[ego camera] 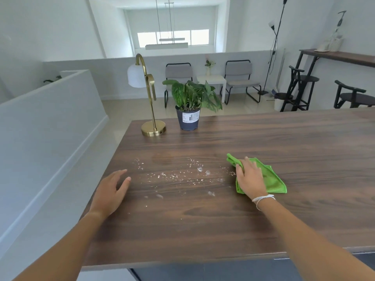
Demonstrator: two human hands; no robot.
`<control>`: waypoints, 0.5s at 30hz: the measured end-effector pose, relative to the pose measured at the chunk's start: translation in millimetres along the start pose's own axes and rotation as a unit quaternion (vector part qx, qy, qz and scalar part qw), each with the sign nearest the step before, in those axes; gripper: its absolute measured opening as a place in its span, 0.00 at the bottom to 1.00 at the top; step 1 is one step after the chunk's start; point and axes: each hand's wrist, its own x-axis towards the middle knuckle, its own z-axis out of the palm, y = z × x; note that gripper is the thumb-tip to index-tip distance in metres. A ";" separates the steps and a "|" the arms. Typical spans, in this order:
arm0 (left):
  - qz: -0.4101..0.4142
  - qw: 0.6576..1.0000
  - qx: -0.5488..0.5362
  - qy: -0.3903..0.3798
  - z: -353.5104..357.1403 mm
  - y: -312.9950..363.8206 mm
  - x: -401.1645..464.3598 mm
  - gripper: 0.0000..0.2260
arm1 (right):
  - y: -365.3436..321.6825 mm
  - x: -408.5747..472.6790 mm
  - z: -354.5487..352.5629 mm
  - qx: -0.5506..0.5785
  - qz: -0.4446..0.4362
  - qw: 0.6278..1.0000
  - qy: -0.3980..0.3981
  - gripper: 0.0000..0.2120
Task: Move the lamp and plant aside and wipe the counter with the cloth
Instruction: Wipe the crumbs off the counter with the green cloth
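Observation:
A brass lamp point(151, 102) with a white shade stands at the far left corner of the dark wooden counter point(284, 151). Right beside it is a potted plant point(189, 110) in a dark pot. White crumbs and smears point(182, 175) lie scattered across the counter's middle. A green cloth point(272, 177) lies flat to their right, and my right hand point(250, 177) presses down on its left part, fingers bunching the edge. My left hand point(111, 191) rests flat on the counter near the left edge, fingers apart, holding nothing.
The counter's left edge drops to a floor beside a white half wall point(50, 126). Beyond the far edge stand two chairs point(239, 78), a small white table, bar stools point(353, 96) and a floor lamp.

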 end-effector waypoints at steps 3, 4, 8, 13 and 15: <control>0.003 1.000 0.007 -0.026 4.5 -12.9 12.6 0.19 | -1.2 11.9 5.9 -0.065 0.039 0.997 0.022 0.21; 0.008 0.999 0.015 -0.034 7.0 -15.2 14.8 0.19 | -2.1 15.8 7.9 -0.083 0.054 0.995 0.022 0.23; 0.006 0.999 0.018 -0.041 12.1 -22.4 17.5 0.20 | -15.8 27.1 19.0 -0.111 0.076 0.991 -0.008 0.25; -0.001 0.999 0.014 -0.043 11.0 -30.7 20.5 0.21 | -64.5 20.7 47.7 -0.080 -0.031 0.994 -0.063 0.21; -0.003 0.999 0.008 -0.040 11.4 -29.5 20.2 0.21 | -81.3 11.0 59.9 -0.058 -0.096 0.988 -0.101 0.20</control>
